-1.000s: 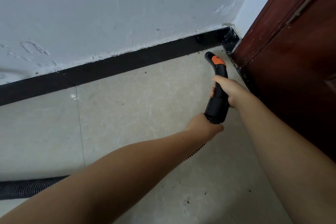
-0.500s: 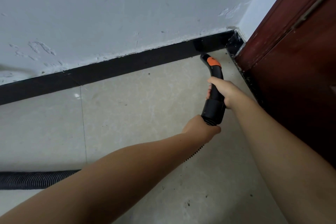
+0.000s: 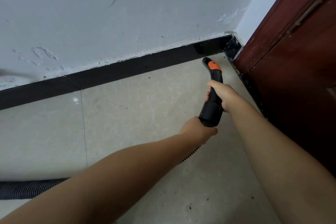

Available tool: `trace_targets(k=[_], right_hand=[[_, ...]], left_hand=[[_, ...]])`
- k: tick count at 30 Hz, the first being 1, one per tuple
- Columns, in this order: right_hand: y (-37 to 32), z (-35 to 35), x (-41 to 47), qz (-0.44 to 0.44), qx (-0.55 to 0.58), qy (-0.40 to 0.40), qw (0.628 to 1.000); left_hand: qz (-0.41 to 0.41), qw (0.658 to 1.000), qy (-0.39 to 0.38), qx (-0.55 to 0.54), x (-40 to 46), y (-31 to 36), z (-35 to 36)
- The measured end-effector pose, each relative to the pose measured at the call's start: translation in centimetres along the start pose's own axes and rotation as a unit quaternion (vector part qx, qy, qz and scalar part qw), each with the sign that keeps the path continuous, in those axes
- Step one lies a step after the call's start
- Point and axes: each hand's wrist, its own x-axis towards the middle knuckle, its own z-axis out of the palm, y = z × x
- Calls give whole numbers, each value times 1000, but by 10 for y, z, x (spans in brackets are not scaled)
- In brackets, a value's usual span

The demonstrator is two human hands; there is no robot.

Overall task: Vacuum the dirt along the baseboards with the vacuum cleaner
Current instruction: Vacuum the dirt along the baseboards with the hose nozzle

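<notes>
Right hand [image 3: 222, 94] grips nozzle [image 3: 213, 85] — tip near baseboard [image 3: 127, 68] (corner).

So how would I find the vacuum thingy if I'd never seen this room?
Look for the corner where the black baseboard meets the dark red door. Just in front of that corner, above the pale floor tiles, both hands hold a curved black vacuum handle, the right hand on its middle. It is the only thing there with a bright orange patch near its tip.
</notes>
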Motion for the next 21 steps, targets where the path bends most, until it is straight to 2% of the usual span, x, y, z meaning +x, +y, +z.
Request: trace_targets(k=[7,21], right_hand=[[-10,-28,15,-28,43,81,995],[-9,-20,11,-22,14,80,996]], left_hand=[[23,998,-33,46,19,23,4],[16,998,-28,45,16,17,-1]])
